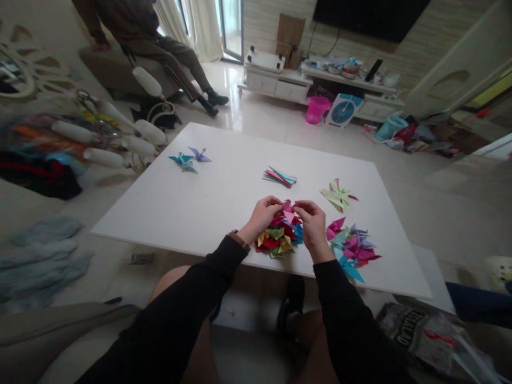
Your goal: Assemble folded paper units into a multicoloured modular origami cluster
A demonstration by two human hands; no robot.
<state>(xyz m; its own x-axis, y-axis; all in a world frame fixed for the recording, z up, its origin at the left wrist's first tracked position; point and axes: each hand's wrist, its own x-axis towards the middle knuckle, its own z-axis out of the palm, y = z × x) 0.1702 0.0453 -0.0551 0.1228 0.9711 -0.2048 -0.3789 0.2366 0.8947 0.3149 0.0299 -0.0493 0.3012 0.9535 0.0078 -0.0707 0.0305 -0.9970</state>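
Between my two hands is a pink folded paper crane (288,211), held above a pile of folded papers. My left hand (265,214) pinches its left side, and my right hand (311,223) pinches its right side. Just below lies the pile of red, gold, green and blue folded papers (276,241), partly hidden by my hands. Right of my right hand sits a heap of purple, magenta and blue paper cranes (355,246). Pale green folded pieces (338,195) lie beyond it. Narrow pink and teal folded strips (280,177) rest farther back.
Several teal and lilac cranes (187,160) stand at the far left of the white table (180,208). A chandelier-like lamp (128,144) is beside its left edge. Behind, a person (160,53) sits on a sofa. A pink basket (317,110) and a blue fan (344,110) stand by the cabinet.
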